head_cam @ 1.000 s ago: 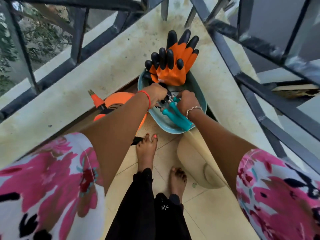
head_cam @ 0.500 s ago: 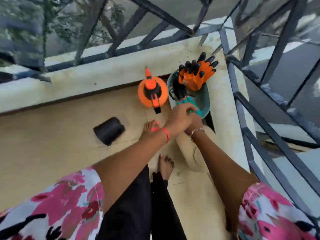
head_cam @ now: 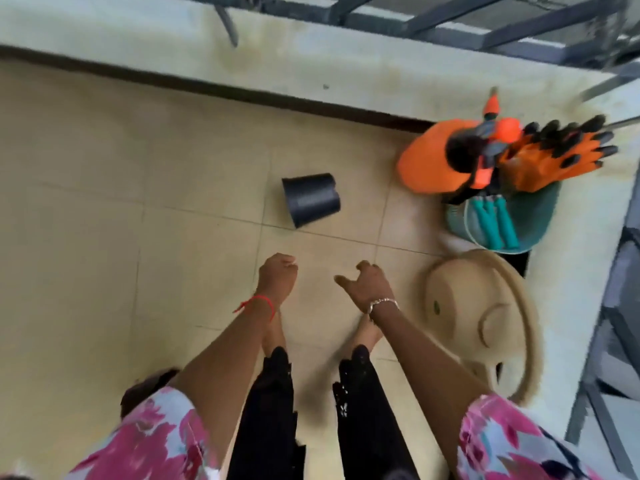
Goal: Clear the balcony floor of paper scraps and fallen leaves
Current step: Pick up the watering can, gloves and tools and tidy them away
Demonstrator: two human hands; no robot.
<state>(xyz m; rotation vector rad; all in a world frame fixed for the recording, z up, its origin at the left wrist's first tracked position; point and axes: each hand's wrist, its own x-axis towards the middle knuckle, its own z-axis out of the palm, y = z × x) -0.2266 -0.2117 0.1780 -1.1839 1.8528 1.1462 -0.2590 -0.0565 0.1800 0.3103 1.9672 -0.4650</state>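
The beige tiled floor (head_cam: 86, 202) fills the left and middle; it is blurred, so I cannot tell scraps or leaves on it. A black pot (head_cam: 311, 199) lies on its side. Nearer, the left hand (head_cam: 278, 275) is an empty fist. The right hand (head_cam: 367, 284) curls loosely, empty, beside a hat (head_cam: 485, 323).

A left sleeve (head_cam: 149, 441) and a right sleeve (head_cam: 512, 445), both short and cut from white fabric printed with large pink flowers, pale blue patches and black strokes, are worn on the arms. A thin red thread bracelet (head_cam: 260, 301) with a loose knotted end is tied around the left wrist. A silver chain bracelet (head_cam: 382, 302) is worn around the right wrist. Black trousers (head_cam: 273, 403) with scalloped lace hems are worn, and small white specks are seen on the right leg. The feet (head_cam: 272, 337) are left bare.
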